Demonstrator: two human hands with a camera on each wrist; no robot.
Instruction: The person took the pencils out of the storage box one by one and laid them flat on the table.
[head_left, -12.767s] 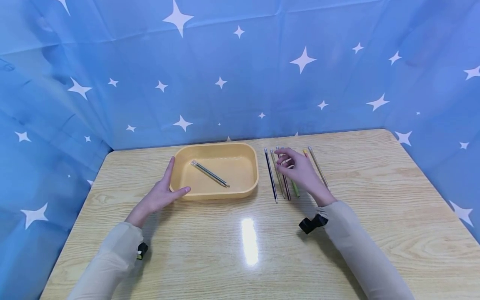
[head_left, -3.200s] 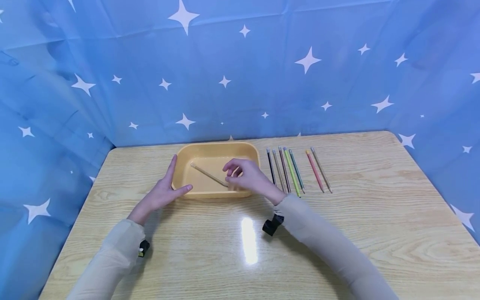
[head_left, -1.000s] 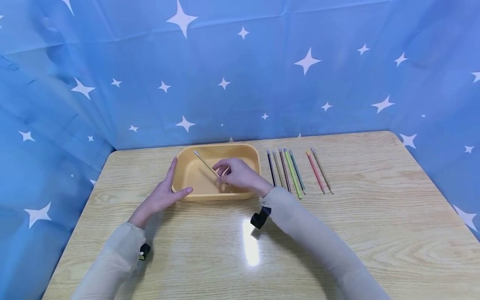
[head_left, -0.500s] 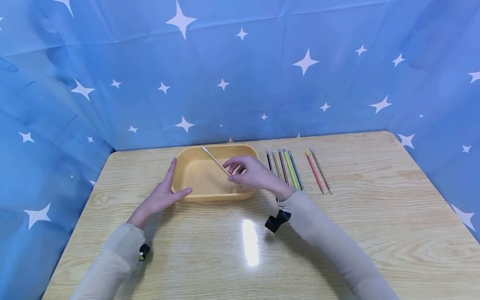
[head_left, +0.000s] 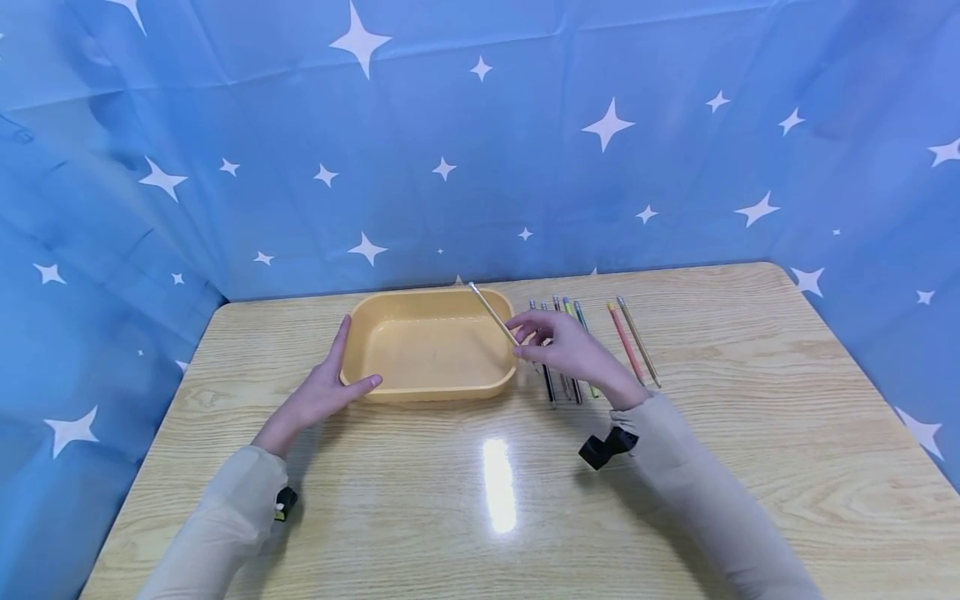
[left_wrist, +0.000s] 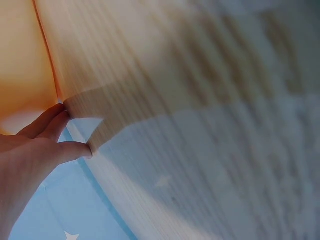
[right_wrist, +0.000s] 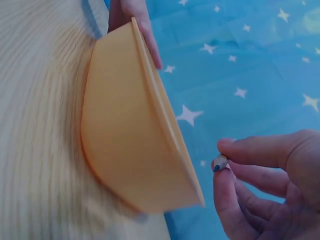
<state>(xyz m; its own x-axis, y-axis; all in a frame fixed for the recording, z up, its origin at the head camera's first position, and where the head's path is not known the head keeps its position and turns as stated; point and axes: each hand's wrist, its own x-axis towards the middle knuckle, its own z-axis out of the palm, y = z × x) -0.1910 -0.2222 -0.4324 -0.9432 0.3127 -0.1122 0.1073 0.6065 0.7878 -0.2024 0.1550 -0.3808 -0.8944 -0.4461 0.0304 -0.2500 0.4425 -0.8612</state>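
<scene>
My right hand [head_left: 566, 346] pinches a gold pencil [head_left: 491, 311] between thumb and fingertips. The pencil slants over the right rim of the yellow tray [head_left: 420, 358], eraser end up and to the left. In the right wrist view its sharpened tip, with a dark point, pokes out between thumb and finger beside the tray's outer wall. My left hand [head_left: 318, 396] lies against the tray's left side, fingers straight along the wall and thumb over the near rim. Nothing lies on the tray's floor. Beneath the right hand, several pencils [head_left: 550, 386] lie side by side, partly hidden by it.
Right of that row lie a red pencil [head_left: 625, 340] and another gold pencil [head_left: 640, 342] on the wooden table [head_left: 405, 492]. Behind the table's back edge hangs a blue star-patterned cloth [head_left: 480, 192]. A black wrist camera [head_left: 606, 448] sits at the right cuff.
Earlier two pencils lay in the tray; a teal one now lies in the row on the table. My right hand has lifted the gold pencil and carried it right. The left hand stays put.
</scene>
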